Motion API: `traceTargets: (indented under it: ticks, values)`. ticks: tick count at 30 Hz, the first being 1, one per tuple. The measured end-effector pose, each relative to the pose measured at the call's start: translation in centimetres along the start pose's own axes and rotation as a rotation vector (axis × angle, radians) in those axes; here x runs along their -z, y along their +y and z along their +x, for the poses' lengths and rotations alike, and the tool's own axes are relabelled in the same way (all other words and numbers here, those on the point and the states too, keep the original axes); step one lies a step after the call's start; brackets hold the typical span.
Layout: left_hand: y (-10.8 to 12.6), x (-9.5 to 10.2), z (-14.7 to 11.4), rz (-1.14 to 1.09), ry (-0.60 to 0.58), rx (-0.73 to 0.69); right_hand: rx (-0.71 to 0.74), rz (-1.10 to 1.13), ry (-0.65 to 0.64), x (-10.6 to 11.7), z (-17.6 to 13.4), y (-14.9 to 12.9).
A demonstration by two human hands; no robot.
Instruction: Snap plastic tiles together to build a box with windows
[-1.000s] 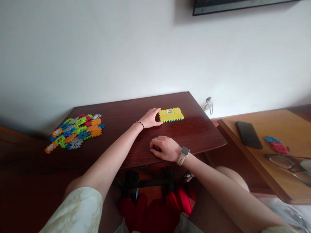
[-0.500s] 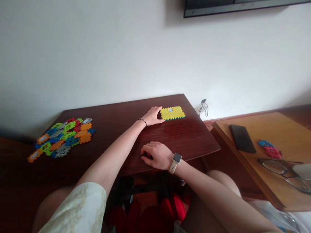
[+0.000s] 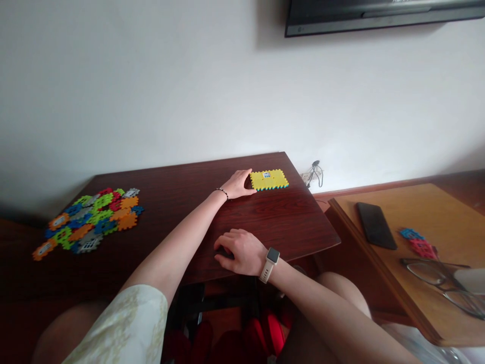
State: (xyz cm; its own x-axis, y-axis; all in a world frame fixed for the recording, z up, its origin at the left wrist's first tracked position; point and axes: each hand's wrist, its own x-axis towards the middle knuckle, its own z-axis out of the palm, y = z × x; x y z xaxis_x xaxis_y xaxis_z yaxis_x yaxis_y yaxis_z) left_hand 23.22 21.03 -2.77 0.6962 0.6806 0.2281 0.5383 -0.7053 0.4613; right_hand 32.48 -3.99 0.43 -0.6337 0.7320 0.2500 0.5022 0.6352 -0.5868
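Observation:
My left hand (image 3: 239, 184) reaches to the far right part of the dark table. Its thumb and fingertips span the left end of a yellow interlocking plastic panel (image 3: 275, 179), touching its two left corners. The panel lies flat with a small white window in it, and a teal layer shows beneath its toothed edge. My right hand (image 3: 241, 251) rests near the table's front edge, fingers loosely curled and thumb apart, with nothing visible in it. A pile of mixed-colour interlocking tiles (image 3: 102, 215) lies at the table's left side.
A wooden side table (image 3: 435, 202) on the right bears a black phone (image 3: 376, 225), pink and blue tiles (image 3: 420, 246) and eyeglasses (image 3: 428, 273). A wall socket with a plug (image 3: 313, 174) sits behind the dark table (image 3: 182, 184). A television (image 3: 341, 28) hangs above.
The view has tilted up slightly. The yellow panel and my left hand have shifted very slightly right on the table. My right hand has moved a little left and toward me.

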Motion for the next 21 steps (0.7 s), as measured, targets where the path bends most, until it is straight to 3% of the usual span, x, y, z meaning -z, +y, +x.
traceTargets:
  ticks: [11,15,21]
  values:
    - [0.3,0.7,-2.2,-0.039,-0.006,0.017,-0.056,0.053,-0.033,0.4,0.5,0.3]
    - [0.1,2.3,-5.8,-0.015,-0.019,0.034,-0.122,0.046,-0.074,1.0,1.0,0.0]
    - [-0.1,5.9,-13.7,0.034,-0.063,0.098,-0.209,0.013,-0.084,1.6,2.1,0.3]
